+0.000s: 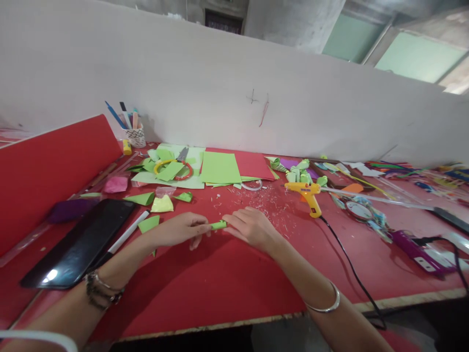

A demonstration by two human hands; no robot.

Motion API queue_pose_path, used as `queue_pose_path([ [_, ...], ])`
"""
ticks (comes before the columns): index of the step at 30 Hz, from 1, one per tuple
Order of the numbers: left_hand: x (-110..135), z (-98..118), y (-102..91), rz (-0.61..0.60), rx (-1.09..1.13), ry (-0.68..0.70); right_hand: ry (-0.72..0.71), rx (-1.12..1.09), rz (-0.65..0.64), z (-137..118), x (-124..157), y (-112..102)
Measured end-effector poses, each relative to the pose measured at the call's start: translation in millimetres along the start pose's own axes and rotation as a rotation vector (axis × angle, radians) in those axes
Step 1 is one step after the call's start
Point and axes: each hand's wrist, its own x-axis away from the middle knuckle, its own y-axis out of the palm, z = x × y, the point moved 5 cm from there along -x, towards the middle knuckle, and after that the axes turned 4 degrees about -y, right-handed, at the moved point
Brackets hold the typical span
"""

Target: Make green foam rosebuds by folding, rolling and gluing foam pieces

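Between my two hands is a small rolled piece of green paper, held just above the red table. My left hand pinches its left end between thumb and fingers. At its right end, the fingers of my right hand are closed around it, and they partly hide it. Close by my left hand lie a green paper piece, a yellow crumpled piece and a white marker. Behind my hands are green paper sheets and scissors with yellow and red handles among cut green pieces.
A yellow glue gun stands at the right, its black cord running over the table edge. Further right is a purple power strip. A black phone lies left; a pen cup stands by the white wall. Paper scraps litter the middle.
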Motion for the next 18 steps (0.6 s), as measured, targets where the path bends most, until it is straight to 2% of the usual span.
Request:
queue_pose_path([
  [6, 1, 1, -19.8, 0.222, -0.175, 0.091, 0.168, -0.167, -0.091, 15, 7, 3],
  [12, 10, 3, -44.2, 0.483, -0.256, 0.139, 0.323, -0.283, -0.006, 31, 13, -4],
  [18, 24, 9, -55.2, 0.711, -0.369, 0.193, 0.514, -0.385, 0.004, 48, 19, 6],
])
